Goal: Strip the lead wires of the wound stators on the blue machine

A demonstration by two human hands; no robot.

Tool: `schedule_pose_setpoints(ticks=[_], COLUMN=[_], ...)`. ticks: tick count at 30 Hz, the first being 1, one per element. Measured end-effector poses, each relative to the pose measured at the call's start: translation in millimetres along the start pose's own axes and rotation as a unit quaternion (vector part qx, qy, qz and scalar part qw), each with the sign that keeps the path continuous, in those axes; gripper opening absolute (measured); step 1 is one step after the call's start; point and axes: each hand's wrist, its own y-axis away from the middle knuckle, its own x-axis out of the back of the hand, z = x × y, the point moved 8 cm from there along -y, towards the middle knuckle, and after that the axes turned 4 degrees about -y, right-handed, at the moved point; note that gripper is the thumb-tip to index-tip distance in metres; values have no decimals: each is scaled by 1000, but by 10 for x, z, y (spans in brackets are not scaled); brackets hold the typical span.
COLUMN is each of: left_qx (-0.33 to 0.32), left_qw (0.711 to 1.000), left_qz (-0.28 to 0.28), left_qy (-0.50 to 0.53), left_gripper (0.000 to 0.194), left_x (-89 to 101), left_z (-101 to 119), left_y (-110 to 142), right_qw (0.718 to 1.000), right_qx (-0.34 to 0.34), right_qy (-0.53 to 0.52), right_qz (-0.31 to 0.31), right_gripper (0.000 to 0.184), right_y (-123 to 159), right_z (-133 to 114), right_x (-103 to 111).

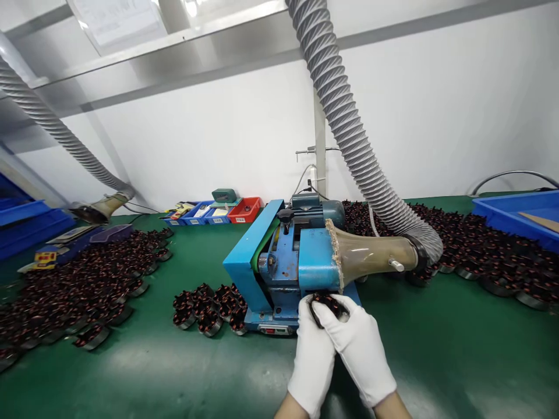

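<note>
Both my hands wear white gloves and meet at the front of a small blue machine [283,262]. My left hand [312,355] and my right hand [360,349] are closed together round one dark round coil part [326,302] with copper windings. They hold it against the machine's lower front, just under the brown funnel [371,255] of a grey ribbed suction hose [345,110]. Several more coil parts [209,308] lie in a small pile left of the machine.
Large heaps of the same coil parts [82,291] cover the green table on the left, and more coil parts [489,250] on the right. A blue tray [519,212] stands far right. Small blue and red bins [213,212] line the back wall. A second hose [65,139] hangs at left.
</note>
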Motion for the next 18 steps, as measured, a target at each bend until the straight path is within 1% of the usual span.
schedule_pose_setpoints(ticks=[3, 6, 7, 9, 10, 11, 12, 13, 14, 15, 16, 17, 18], left_qx=[7, 34, 33, -5, -36, -65, -81, -82, -69, -52, -35, -23, -18], left_qw=[1000, 999, 998, 997, 996, 995, 993, 993, 994, 994, 993, 992, 991], left_qz=[-5, -1, 0, -10, -20, -32, -44, -54, -66, -82, -100, -115, -126], left_qy=[-3, -35, -53, -78, -79, -74, -67, -65, -63, -57, -51, -47, -48], left_gripper=[33, 33, 34, 41, 45, 48, 51, 54, 57, 60, 61, 60, 58], left_x=[-4, 77, 122, 206, 240, 267, 289, 306, 312, 302, 285, 267, 256], left_z=[74, 3, -25, -27, 1, 38, 71, 89, 97, 103, 109, 119, 130], left_y=[57, 197, 254, 360, 408, 452, 490, 517, 538, 558, 577, 597, 615], right_qw=[1000, 999, 999, 999, 998, 997, 997, 998, 998, 996, 990, 979, 965], right_qx=[-3, -27, -32, -21, -2, 18, 32, 36, 24, -1, -35, -73, -107], right_qy=[13, 28, 20, -26, -51, -66, -65, -53, -46, -56, -87, -135, -192], right_qz=[9, 20, 27, 31, 26, 19, 7, -14, -40, -74, -108, -133, -142], right_gripper=[35, 34, 35, 45, 49, 49, 44, 37, 33, 35, 39, 43, 47], right_y=[24, 176, 252, 408, 472, 521, 550, 559, 550, 532, 513, 495, 475], right_z=[7, 126, 182, 257, 260, 246, 223, 203, 198, 209, 228, 253, 275], right_x=[15, 16, 25, 49, 67, 92, 115, 126, 124, 103, 73, 45, 33])
